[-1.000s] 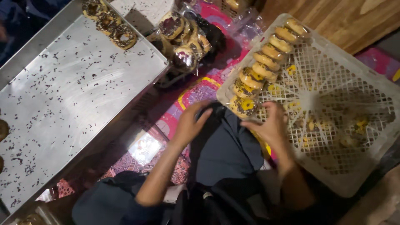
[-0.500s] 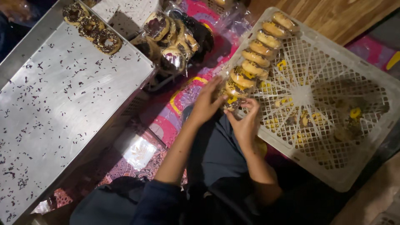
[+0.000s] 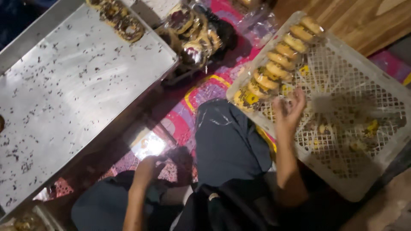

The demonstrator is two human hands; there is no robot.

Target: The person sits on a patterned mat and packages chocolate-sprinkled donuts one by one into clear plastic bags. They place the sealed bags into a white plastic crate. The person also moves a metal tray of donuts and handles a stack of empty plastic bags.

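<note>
I sit on a patterned mat with a white lattice crate [image 3: 364, 179] to my right. A row of wrapped doughnuts with yellow stickers [image 3: 274, 70] lines the crate's left side. My right hand [image 3: 289, 109] hovers over the crate's near-left part, fingers spread, holding nothing that I can see. My left hand [image 3: 147, 169] is low by my left knee, over the mat, fingers curled; whether it holds anything is unclear. A large metal tray [image 3: 72, 98] speckled with dark sprinkles lies to my left, with chocolate-topped doughnuts [image 3: 120, 19] at its far end.
A pile of bagged doughnuts [image 3: 192, 34] sits between the tray and the crate. Loose yellow bits lie inside the crate at the right [image 3: 364, 132]. A wooden floor [image 3: 355, 21] shows beyond the crate. A bright patch of light [image 3: 150, 145] falls on the mat.
Both hands were together at the crate's near-left corner by the doughnut row. Now my left hand has dropped back to my knee and my right hand has opened over the crate.
</note>
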